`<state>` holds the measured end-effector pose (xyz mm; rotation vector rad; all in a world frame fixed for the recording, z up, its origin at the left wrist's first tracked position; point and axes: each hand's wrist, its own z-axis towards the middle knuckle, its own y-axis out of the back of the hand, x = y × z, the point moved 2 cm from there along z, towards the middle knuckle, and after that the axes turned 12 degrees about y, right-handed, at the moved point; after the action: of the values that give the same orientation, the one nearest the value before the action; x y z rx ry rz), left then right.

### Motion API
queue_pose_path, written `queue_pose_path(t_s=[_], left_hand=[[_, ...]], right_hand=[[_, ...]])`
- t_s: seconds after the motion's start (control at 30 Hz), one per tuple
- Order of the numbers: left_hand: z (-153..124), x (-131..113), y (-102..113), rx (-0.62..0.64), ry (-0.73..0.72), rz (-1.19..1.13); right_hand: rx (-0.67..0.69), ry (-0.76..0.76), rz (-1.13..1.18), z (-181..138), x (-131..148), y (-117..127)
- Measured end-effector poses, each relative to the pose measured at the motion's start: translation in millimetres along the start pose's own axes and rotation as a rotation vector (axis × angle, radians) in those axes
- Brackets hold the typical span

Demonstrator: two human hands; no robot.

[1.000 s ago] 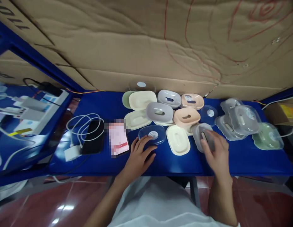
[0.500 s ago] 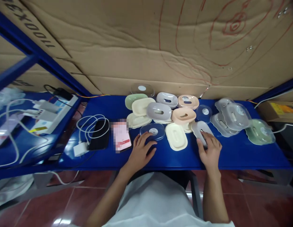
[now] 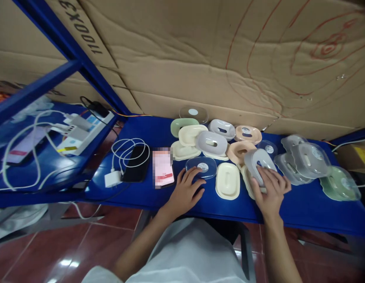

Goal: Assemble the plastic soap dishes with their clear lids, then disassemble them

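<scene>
My right hand (image 3: 270, 189) grips a grey oval soap dish (image 3: 257, 160) with a slot in it, tilted above a cream piece (image 3: 247, 182) that shows partly beneath. The fingers of my left hand (image 3: 186, 189) are spread, their tips on a clear lid (image 3: 210, 167) with a round white label. Between my hands lies a cream soap-dish base (image 3: 228, 181). Behind it are a grey slotted dish (image 3: 211, 137), a peach slotted dish (image 3: 237, 152), partly covered by the held one, and another cream base (image 3: 191, 133).
Stacked grey dishes with clear lids (image 3: 313, 161) and a lidded green dish (image 3: 338, 182) stand at right. Left of my hands lie a lit phone (image 3: 164, 169), a black phone (image 3: 135, 169) and a coiled white cable. A cardboard wall (image 3: 170, 59) backs the blue table.
My right hand has lifted and tilted the grey dish, showing more of the cream piece below. My left hand stays on the clear lid. The view has swung left.
</scene>
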<state>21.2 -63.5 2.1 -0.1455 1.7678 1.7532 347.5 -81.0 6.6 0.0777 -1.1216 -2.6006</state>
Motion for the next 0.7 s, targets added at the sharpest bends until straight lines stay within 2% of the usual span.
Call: queue_pose_path(t_s=[0.1, 0.17, 0.27, 0.33, 0.4, 0.47, 0.57, 0.63, 0.7], left_hand=[[-0.2, 0.7, -0.1, -0.001, 0.008, 0.0], [-0.4, 1.2, -0.4, -0.001, 0.013, 0.001], [-0.5, 1.7, -0.7, 0.011, 0.012, -0.001], [-0.4, 1.9, -0.6, 0.015, 0.014, -0.002], [-0.1, 2.1, -0.4, 0.009, 0.014, -0.001], [0.4, 2.3, -0.6, -0.001, 0.01, 0.005], [1.0, 2.6, -1.5, -0.021, 0.005, 0.018], [1.3, 3.0, -2.2, -0.033, 0.003, 0.021], [1.4, 3.3, -2.6, -0.044, 0.0, 0.018]], right_hand=[[0.119, 0.095, 0.016, 45.6, 4.5, -13.0], [0.145, 0.103, -0.005, 75.2, 4.5, -14.7], [-0.015, 0.072, -0.039, 96.9, -7.5, 3.5], [-0.157, 0.036, -0.062, 88.6, -30.1, 24.8], [-0.217, -0.019, -0.144, 64.7, -66.0, 45.3], [-0.189, -0.131, -0.277, 33.4, -110.1, 60.1], [-0.037, -0.368, -0.373, -7.6, -169.7, 68.3], [0.055, -0.445, -0.308, -22.0, -192.7, 66.2], [0.1, -0.429, -0.21, -25.5, -201.9, 61.1]])
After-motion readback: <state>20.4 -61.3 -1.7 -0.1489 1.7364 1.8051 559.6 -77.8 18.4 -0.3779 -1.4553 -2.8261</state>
